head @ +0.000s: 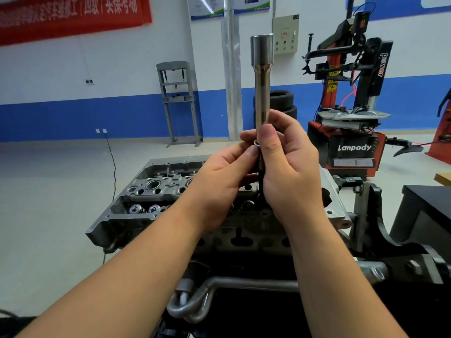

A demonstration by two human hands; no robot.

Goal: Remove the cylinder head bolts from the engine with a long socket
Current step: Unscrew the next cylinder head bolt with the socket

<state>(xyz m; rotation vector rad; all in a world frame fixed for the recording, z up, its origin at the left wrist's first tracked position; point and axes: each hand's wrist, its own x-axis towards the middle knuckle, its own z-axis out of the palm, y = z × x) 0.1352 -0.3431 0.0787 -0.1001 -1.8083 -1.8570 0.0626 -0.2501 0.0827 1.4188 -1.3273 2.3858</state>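
Note:
A long steel socket [261, 76] stands upright in front of me, its wide end on top. My right hand [290, 172] is wrapped around its lower part, thumb pressed on the shaft. My left hand [219, 184] pinches at the socket's lower end, where a small metal ring [256, 143] shows between the fingertips. A dark shaft, possibly a bolt, runs down below the socket between my palms, mostly hidden. Under my hands lies the grey aluminium cylinder head [146, 191] on the engine, with valve springs and bolt holes showing on its left half.
An engine stand bracket [373, 215] holds the engine on the right. A dark table [427, 208] stands at far right. A red tyre changer [351, 113], stacked tyres [284, 101] and a grey shop press [178, 101] stand along the blue-and-white wall. Metal pipes [195, 301] run below the engine.

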